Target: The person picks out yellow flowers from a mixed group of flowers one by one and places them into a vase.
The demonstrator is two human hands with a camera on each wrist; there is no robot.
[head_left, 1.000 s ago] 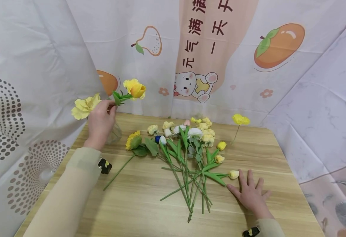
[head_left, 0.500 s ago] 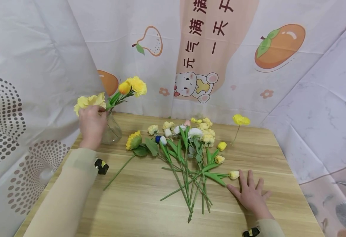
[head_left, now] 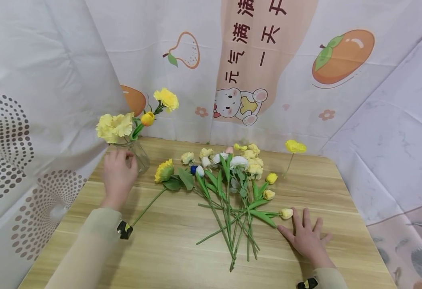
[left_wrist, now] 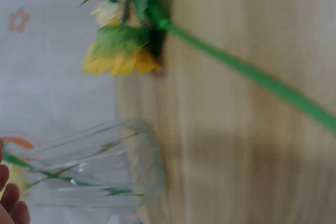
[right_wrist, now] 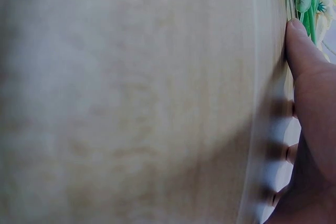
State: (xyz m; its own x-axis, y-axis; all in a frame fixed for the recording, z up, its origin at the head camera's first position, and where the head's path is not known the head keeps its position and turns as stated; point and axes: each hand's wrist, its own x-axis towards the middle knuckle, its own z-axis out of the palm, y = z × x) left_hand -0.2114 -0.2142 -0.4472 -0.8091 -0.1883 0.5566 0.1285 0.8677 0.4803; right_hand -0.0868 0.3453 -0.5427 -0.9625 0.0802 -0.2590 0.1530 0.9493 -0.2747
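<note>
Beige sleeves (head_left: 84,249) of smooth cloth come in nearest, small black devices (head_left: 125,230) strapped at the wrists. They lie over a table (head_left: 153,261) with pale, streaky wood grain and rounded far corners. The right hand (head_left: 308,237) rests flat on it, fingers fanned wide, holding nothing; a creamy tulip bud (head_left: 286,213) lies just beside its fingertips.

Thin green stems (head_left: 229,224) cross in a loose heap at the middle, among long, blade-like leaves (head_left: 263,218). The heads at the heap's far end include ruffled pale-yellow blooms (head_left: 255,168), a many-petalled white flower (head_left: 239,162) and a smooth, egg-shaped blue bud (head_left: 194,169). Left of the heap, a sunflower (head_left: 164,171) lies on its side, with fringed petals, broad leaves and a thick stem.

Farther over, the left hand (head_left: 119,174) is before a clear glass vase (head_left: 142,158), fingers loosely bent with a gap at the thumb and nothing visible in them; whether they touch the glass I cannot tell. The vase stands at the table's far left, bearing a large, wavy-petalled pale flower (head_left: 115,127), a glossy yellow tulip (head_left: 147,119) and a frilled yellow bloom (head_left: 166,99). One papery yellow flower (head_left: 295,146) is at the far right edge. Behind hangs creased white cloth (head_left: 142,36) printed with orange fruit.
</note>
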